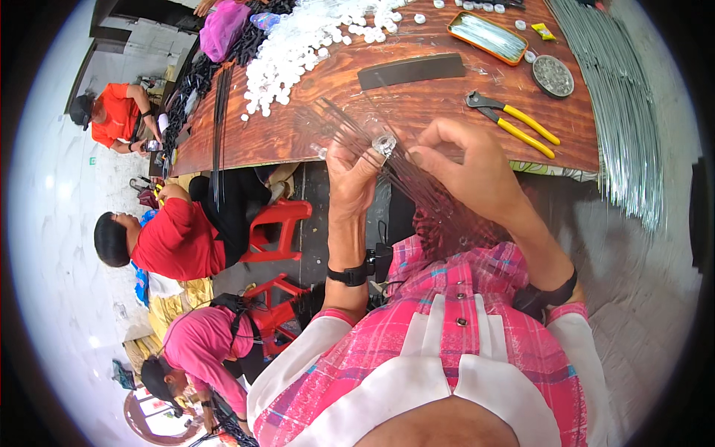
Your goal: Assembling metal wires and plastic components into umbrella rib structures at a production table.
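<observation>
My left hand (350,177) is closed around a bundle of thin dark rods (417,185) that fan out slantwise in front of my chest. Beside its thumb, at the middle of the bundle, sits a clear, round, notched plastic piece (384,144). My right hand (471,165) is just to the right, thumb and forefinger pinched together close by the rods. Whatever those fingertips hold is too small to make out. The rods' far ends are blurred over the table edge.
The wooden table (313,112) bears a heap of white round caps (287,67), a dark flat bar (411,71), yellow-handled pliers (514,123), an orange-rimmed tray of wires (488,37) and a round tin (553,77). Long metal rods (618,104) overhang at right. Several people work at left near red stools (279,227).
</observation>
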A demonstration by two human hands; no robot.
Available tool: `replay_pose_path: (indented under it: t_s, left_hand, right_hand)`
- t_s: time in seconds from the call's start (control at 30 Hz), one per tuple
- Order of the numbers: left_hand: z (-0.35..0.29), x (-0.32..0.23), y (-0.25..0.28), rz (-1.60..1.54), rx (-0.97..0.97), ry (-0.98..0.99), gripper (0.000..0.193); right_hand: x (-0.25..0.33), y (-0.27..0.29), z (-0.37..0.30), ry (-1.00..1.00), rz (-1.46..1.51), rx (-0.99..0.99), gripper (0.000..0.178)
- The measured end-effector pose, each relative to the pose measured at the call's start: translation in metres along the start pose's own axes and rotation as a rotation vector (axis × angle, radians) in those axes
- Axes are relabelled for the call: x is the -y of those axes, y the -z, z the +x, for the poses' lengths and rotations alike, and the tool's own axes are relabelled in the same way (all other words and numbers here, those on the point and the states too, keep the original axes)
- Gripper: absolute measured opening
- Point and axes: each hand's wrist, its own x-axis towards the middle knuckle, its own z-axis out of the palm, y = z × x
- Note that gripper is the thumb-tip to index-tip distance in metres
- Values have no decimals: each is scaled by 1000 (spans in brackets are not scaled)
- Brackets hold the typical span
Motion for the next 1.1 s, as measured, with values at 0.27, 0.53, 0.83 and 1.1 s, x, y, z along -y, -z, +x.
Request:
replay_pose_path:
  t_s: [0.27, 0.53, 0.83, 1.1]
  left_hand:
    - [-13, -4, 3, 21, 8, 159, 23]
    - [-19, -13, 5, -25, 139, 122, 35]
    - [-18, -6, 5, -23, 181, 82, 36]
    - [-23, -5, 6, 15, 162, 163, 39]
  right_hand:
    - [-6, 5, -1, -87, 93, 245, 7]
    - [-8, 3, 2, -150, 246, 334, 14]
    - [0, 9, -3, -177, 223, 308, 11]
    - [-4, -3, -19, -204, 182, 158, 6]
